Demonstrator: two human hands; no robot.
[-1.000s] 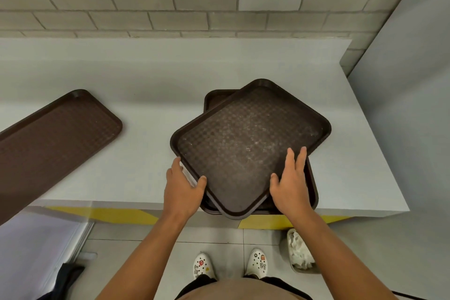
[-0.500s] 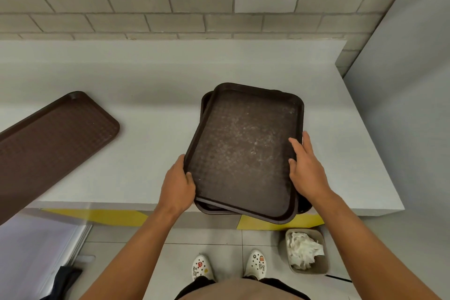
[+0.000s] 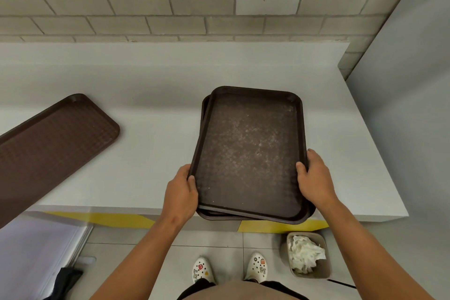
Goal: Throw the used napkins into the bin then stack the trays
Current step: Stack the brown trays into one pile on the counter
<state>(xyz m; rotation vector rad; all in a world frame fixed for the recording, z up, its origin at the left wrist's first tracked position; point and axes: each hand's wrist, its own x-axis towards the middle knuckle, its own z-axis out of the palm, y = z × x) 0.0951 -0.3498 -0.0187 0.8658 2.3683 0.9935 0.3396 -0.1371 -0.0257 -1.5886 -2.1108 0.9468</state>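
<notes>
A dark brown tray [image 3: 250, 153] lies on top of another brown tray [image 3: 204, 111], whose edge shows at the left and near sides. The pair sits on the white counter [image 3: 155, 148] and overhangs its near edge. My left hand [image 3: 181, 191] grips the top tray's left rim, thumb on the rim. My right hand [image 3: 315, 178] grips its right rim, thumb inside the tray. A third brown tray [image 3: 48, 151] lies alone at the left of the counter. On the floor to the right stands a small beige bin [image 3: 323, 275] holding crumpled white napkins [image 3: 304, 254].
A brick wall runs behind the counter and a grey partition [image 3: 401, 105] closes off the right side. Below the counter's yellow-marked front are grey floor tiles and my white shoes [image 3: 203, 273]. A dark object [image 3: 64, 281] lies on the floor at the lower left.
The top tray has turned from a diagonal position into near alignment with the tray beneath. Both hands slid to its side rims and now grip them.
</notes>
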